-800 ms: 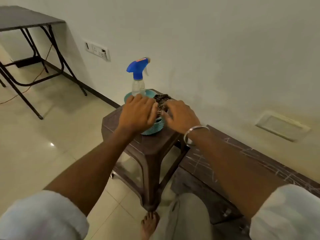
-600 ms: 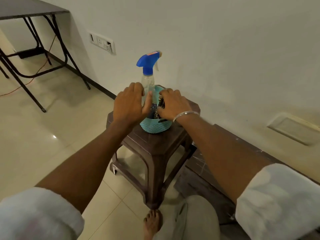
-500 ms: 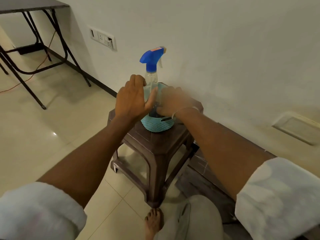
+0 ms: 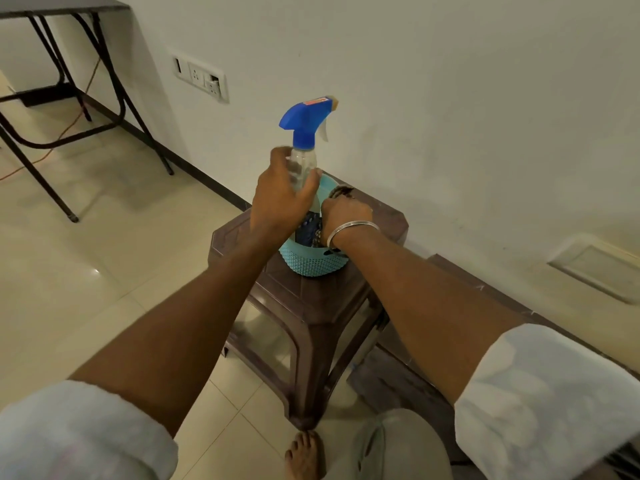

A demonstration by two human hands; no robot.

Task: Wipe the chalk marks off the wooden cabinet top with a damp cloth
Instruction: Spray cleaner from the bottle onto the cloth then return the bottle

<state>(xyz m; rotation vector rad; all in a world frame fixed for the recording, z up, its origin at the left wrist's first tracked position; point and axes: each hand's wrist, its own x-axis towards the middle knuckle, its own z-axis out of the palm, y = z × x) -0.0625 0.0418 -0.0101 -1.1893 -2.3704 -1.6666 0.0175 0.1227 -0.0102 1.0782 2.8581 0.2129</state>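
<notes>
A clear spray bottle (image 4: 304, 161) with a blue trigger head stands in a teal woven basket (image 4: 311, 261) on a brown plastic stool (image 4: 311, 306). My left hand (image 4: 280, 199) is wrapped around the bottle's body. My right hand (image 4: 346, 211), with a metal bangle on the wrist, reaches into the basket and grips a dark patterned cloth (image 4: 341, 192) that pokes up over the rim. The low wooden cabinet top (image 4: 450, 268) with faint chalk marks runs along the wall to the right, mostly hidden by my right arm.
The white wall stands right behind the stool, with a socket plate (image 4: 201, 79) on it. A dark folding table (image 4: 62, 8) stands at the far left over a tiled floor. My bare foot (image 4: 304, 455) is by the stool's front leg.
My left hand rose from the basket rim and closed around the spray bottle. My right hand went deeper into the basket onto the cloth. The view tilted down and left.
</notes>
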